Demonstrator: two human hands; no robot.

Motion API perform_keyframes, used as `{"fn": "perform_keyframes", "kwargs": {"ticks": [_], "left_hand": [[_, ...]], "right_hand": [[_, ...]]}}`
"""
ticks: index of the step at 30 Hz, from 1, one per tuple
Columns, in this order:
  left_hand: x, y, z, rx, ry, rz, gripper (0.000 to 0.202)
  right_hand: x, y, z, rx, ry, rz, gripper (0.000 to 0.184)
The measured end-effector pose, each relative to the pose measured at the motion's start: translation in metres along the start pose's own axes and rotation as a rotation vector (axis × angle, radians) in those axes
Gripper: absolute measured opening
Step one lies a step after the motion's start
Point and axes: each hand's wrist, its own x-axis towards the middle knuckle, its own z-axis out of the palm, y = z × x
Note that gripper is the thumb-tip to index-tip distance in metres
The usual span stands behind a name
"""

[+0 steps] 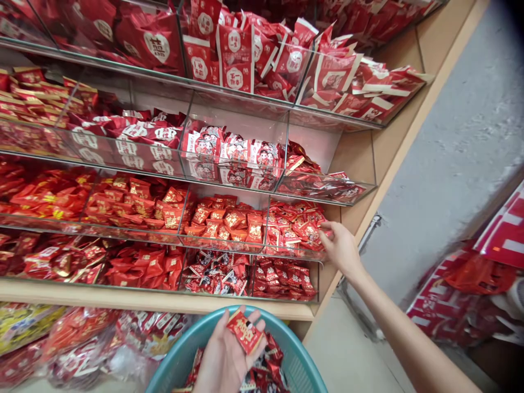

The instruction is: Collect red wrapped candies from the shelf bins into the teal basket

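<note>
My left hand (227,357) lies palm up over a teal plastic basket (176,363) at the bottom centre, with a small red candy packet (244,331) resting on its fingers. More red wrapped candies (266,371) lie in the basket under it. My right hand (339,246) reaches to the far right bin of the third shelf, fingers curled at the pile of small red wrapped candies (297,229) there. What the fingers grip is hidden among the wrappers.
Clear acrylic shelf bins (229,245) hold several kinds of red candy packets in tiers. Large red gift bags (241,52) fill the top tier. A wooden shelf side (393,136) and grey wall (458,153) stand right. Bagged red goods (470,295) lie on the floor.
</note>
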Motion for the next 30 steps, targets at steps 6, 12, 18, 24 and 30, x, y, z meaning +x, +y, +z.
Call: {"fn": "perform_keyframes", "kwargs": {"ticks": [6,12,18,24,30], "left_hand": [[0.0,-0.008,-0.008,0.072,-0.004,-0.056,0.04],[0.003,-0.01,-0.011,0.049,-0.046,-0.104,0.041],[0.003,-0.008,-0.012,0.058,-0.023,-0.126,0.041],[0.004,-0.009,-0.015,0.045,-0.037,-0.123,0.043],[-0.002,-0.006,-0.014,-0.025,-0.127,-0.123,0.041]], "right_hand": [[0.022,0.016,0.01,-0.283,-0.148,-0.04,0.028],[0.024,0.015,0.012,-0.351,-0.231,-0.028,0.028],[0.024,0.017,0.016,-0.319,-0.223,-0.044,0.028],[0.028,0.014,0.007,-0.07,-0.079,-0.074,0.022],[-0.001,-0.032,-0.024,0.555,-0.031,0.213,0.038]]}}
